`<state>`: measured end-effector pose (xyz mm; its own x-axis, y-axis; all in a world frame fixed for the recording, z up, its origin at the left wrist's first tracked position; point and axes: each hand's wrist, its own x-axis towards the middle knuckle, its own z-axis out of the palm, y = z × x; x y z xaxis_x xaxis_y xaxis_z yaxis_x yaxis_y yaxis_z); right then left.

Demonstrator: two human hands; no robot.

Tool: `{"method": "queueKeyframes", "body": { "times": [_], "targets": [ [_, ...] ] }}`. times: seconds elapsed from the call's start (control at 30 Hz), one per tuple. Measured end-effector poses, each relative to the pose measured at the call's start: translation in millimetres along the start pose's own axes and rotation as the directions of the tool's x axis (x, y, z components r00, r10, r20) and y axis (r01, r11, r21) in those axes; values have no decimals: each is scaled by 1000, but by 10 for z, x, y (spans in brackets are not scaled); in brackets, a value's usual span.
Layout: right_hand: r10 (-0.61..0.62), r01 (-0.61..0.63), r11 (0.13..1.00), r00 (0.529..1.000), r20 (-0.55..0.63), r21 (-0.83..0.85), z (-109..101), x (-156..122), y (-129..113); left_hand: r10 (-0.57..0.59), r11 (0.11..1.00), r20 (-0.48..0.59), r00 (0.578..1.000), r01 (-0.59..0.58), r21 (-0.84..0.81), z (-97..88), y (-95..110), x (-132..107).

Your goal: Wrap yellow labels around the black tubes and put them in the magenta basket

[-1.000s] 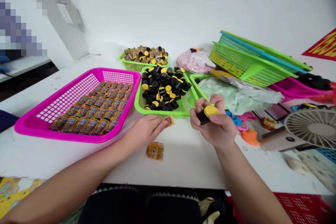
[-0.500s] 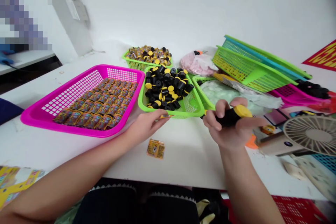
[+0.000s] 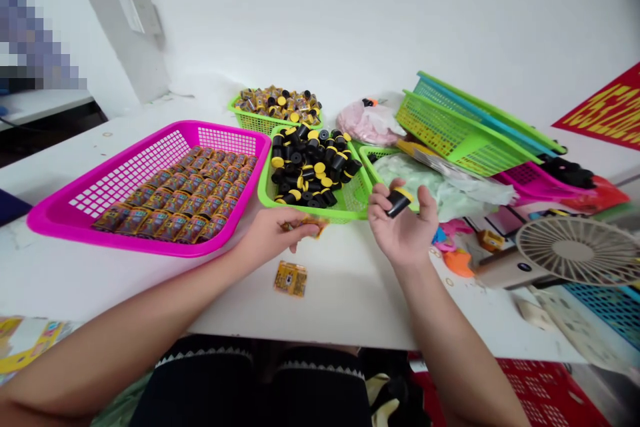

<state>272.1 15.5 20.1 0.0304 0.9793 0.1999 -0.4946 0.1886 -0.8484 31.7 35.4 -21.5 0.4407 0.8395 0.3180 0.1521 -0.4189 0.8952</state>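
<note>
My right hand [image 3: 404,230] pinches a small black tube with a yellow cap [image 3: 399,201] between thumb and fingers, just right of the green basket [image 3: 350,212] of black and yellow tubes. My left hand [image 3: 274,237] rests on the white table and grips a small orange printed label [image 3: 311,223] near that basket's front rim. A second orange label [image 3: 291,278] lies flat on the table below my left hand. The pink basket [image 3: 60,220] at the left holds rows of wrapped tubes.
Behind, a smaller green basket [image 3: 249,121] holds more wrapped tubes. To the right are stacked green and blue baskets [image 3: 465,130], plastic bags [image 3: 450,180], a small fan [image 3: 570,253] and coloured bits. A red crate [image 3: 560,393] sits under the table edge.
My right hand has come back left and lower with the tube, turning it so the yellow cap points away. My left hand has closed on the label at the basket's rim.
</note>
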Motion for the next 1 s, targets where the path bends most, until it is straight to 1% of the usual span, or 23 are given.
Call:
{"method": "queueKeyframes", "body": {
  "times": [0.03, 0.1, 0.17, 0.2, 0.23, 0.3, 0.37, 0.43, 0.5, 0.57, 0.6, 0.67, 0.73, 0.83, 0.9, 1.0],
  "targets": [
    [47, -47, 999, 999, 8, 27, 25, -7, 18, -40, 997, 8, 999, 40, -69, 5, -16, 12],
    [150, -153, 987, 988, 45, 53, 58, -21, 68, -66, 982, 30, 997, 70, -172, 14, -44, 27],
    [223, -227, 973, 972, 72, 54, 66, -27, 141, -64, 976, 70, 995, 77, -205, 20, -54, 27],
    [231, -235, 971, 970, 73, 51, 62, -26, 185, -75, 976, 90, 993, 92, -198, 23, -49, 21],
    [219, -222, 974, 973, 72, 44, 56, -25, 231, -96, 975, 105, 990, 114, -190, 26, -41, 14],
    [144, -145, 989, 987, 75, 13, 43, -28, 318, -143, 965, 104, 984, 162, -208, 32, -21, 5],
    [72, -70, 997, 993, 98, -27, 38, -42, 376, -176, 938, 83, 981, 192, -289, 37, -9, 8],
    [51, -44, 998, 991, 128, -55, 44, -65, 400, -190, 882, 66, 980, 200, -426, 39, -11, 23],
    [51, -42, 997, 987, 151, -65, 56, -87, 403, -213, 798, 65, 975, 212, -563, 34, -17, 41],
    [50, -39, 997, 985, 167, -70, 64, -101, 409, -237, 724, 87, 968, 235, -649, 24, -16, 49],
    [53, -41, 996, 984, 172, -73, 65, -106, 416, -251, 701, 102, 963, 253, -667, 17, -13, 48],
    [65, -50, 995, 981, 182, -83, 65, -114, 438, -278, 688, 138, 951, 297, -662, 7, -3, 38],
    [69, -51, 994, 979, 194, -94, 66, -126, 461, -300, 701, 169, 939, 337, -629, 2, 13, 26],
    [46, -22, 993, 977, 206, -113, 79, -153, 471, -304, 739, 196, 932, 361, -569, 7, 47, 12],
    [21, 2, 993, 981, 192, -118, 98, -173, 456, -306, 765, 212, 928, 372, -526, 15, 69, 4],
    [-4, 22, 994, 987, 163, -111, 129, -187, 421, -274, 832, 223, 936, 347, -433, 27, 63, -20]
  ]
}}
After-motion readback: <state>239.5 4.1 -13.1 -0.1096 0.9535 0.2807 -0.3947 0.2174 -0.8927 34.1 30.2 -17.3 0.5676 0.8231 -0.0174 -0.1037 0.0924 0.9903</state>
